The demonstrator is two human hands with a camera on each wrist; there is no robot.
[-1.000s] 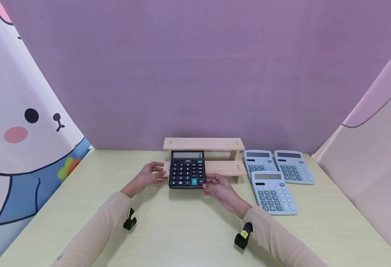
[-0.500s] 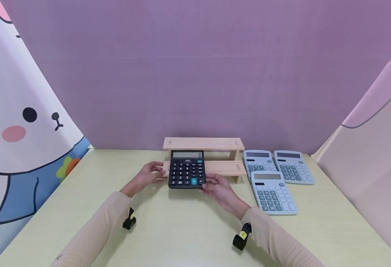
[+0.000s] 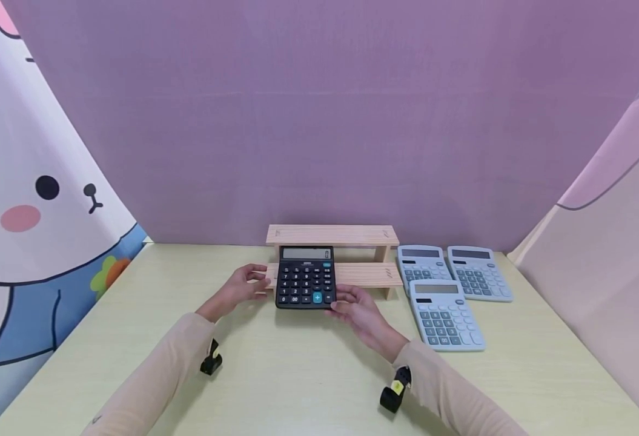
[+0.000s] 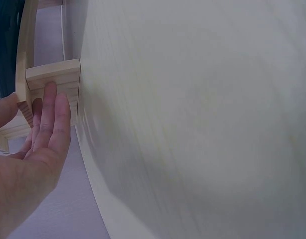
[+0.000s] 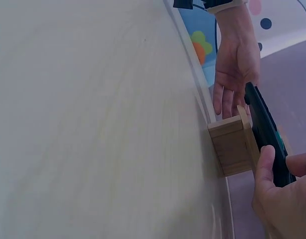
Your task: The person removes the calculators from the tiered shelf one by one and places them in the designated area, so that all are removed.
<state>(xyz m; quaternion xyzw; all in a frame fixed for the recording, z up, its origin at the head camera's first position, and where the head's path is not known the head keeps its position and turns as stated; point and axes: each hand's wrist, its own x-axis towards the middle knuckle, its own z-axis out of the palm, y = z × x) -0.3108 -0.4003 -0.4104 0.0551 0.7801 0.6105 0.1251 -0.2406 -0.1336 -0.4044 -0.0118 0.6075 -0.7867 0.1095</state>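
A black desk calculator (image 3: 305, 281) with a turquoise plus key leans, display up, against a two-tier wooden stand (image 3: 363, 275). At its lower right edge my right hand (image 3: 360, 313) pinches it; the right wrist view shows thumb and finger (image 5: 297, 164) on opposite faces of the dark calculator (image 5: 265, 132). My left hand (image 3: 237, 287) grips the left end of the stand's lower tier. In the left wrist view the thumb (image 4: 4, 112) lies at the tier's board while the fingers (image 4: 58, 119) reach along its leg (image 4: 53, 74).
Right of the stand, three light-blue calculators lie face up on the pale table (image 3: 297, 375): one behind left (image 3: 421, 263), one behind right (image 3: 480, 272) and one in front (image 3: 447, 315). A purple cloth (image 3: 319, 121) hangs behind the table.
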